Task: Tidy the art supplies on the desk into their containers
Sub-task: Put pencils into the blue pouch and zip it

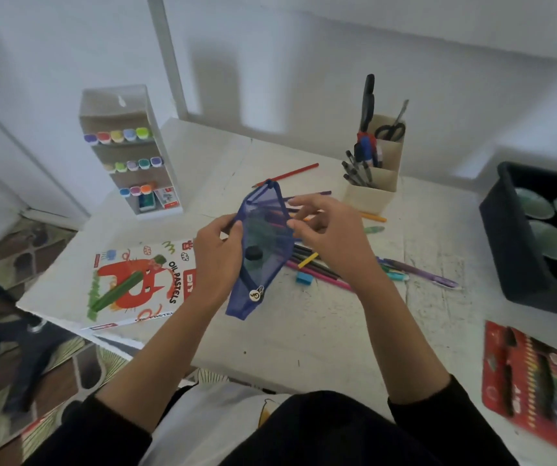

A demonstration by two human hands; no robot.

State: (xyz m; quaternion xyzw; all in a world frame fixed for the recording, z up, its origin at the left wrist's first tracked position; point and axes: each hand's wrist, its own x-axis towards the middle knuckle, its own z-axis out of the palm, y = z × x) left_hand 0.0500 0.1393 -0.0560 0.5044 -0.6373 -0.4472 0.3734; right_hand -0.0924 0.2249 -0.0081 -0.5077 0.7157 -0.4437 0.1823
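In the head view, both hands hold a blue mesh pencil pouch [263, 250] up above the white tabletop [304, 338]: the left hand [218, 260] grips its left edge with curled fingers, and the right hand [330, 237] pinches its right edge, fingers loosely bent. Loose coloured pencils [320, 270] lie scattered behind and to the right of the pouch. An oil pastels box [135, 284] lies to the pouch's left and a beige pen holder [374, 186] stands beyond it to the right.

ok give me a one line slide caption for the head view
Left hand and right hand hold a blue mesh zip pouch above loose coloured pencils on the white desk
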